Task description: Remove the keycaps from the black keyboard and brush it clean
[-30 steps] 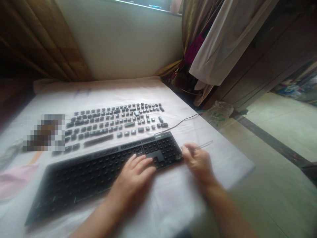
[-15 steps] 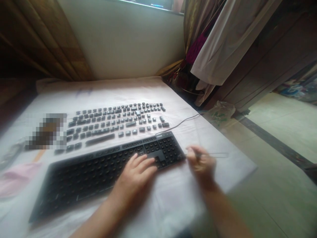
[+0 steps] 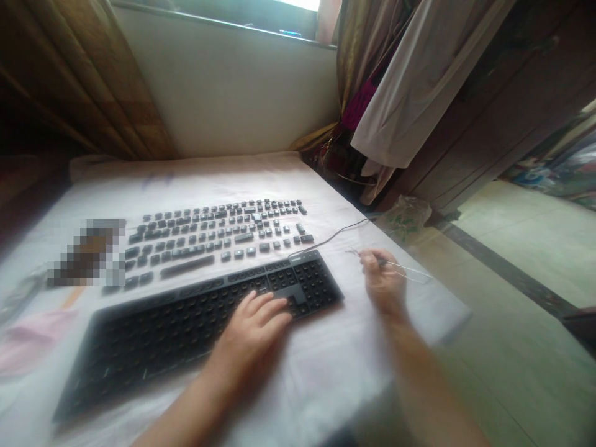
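Observation:
A black keyboard (image 3: pixel 181 335) with its keycaps off lies slanted across the cloth. My left hand (image 3: pixel 254 326) rests flat on it, fingers stretched out over the arrow-key area. To the right of the keyboard and apart from it, my right hand (image 3: pixel 384 276) is closed around a wire keycap puller (image 3: pixel 412 273). Thin wire sticks out on both sides of that fist, with a long loop to the right and small tips to the left. Behind the keyboard, loose black keycaps (image 3: pixel 187 266) are laid out in rows.
A white cloth (image 3: pixel 316 366) covers the table. The keyboard's cable (image 3: pixel 338 233) runs over the right edge towards a clear plastic bag (image 3: pixel 407 214). At left are a pink cloth (image 3: pixel 35 338) and a blurred-out patch (image 3: pixel 88 251). Curtains (image 3: pixel 84 81) hang behind.
My right hand has lifted away from the keyboard's right edge, up and to the right, with the puller in it. My left hand stays on the keyboard. The view has shifted slightly.

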{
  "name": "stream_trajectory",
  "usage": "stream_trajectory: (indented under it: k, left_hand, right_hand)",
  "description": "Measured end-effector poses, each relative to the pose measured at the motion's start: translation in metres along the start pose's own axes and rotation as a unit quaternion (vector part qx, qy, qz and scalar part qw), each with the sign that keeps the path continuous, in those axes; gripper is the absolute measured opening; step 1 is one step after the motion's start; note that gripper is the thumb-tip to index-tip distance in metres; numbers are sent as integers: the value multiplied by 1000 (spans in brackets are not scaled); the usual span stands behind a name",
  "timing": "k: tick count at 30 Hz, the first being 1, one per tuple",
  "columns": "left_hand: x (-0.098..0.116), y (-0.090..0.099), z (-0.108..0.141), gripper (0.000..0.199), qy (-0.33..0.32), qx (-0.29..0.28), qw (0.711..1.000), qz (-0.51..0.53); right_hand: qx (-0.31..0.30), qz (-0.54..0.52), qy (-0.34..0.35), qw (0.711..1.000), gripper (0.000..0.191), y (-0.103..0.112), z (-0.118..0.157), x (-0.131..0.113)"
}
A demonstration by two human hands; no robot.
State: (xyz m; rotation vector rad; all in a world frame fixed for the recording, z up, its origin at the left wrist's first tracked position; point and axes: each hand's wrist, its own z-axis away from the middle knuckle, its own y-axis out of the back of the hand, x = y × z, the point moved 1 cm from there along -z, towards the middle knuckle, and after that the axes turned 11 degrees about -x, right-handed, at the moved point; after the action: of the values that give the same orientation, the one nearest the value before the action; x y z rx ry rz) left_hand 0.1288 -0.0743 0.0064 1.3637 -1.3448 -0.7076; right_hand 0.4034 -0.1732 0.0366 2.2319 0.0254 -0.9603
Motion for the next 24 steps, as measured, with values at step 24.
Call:
stream_trajectory:
  k: [24]
  left_hand:
    - [-1, 1, -1, 31, -21, 17, 999, -19]
  right_hand:
    - [-330, 189, 245, 892, 15, 10, 4, 2]
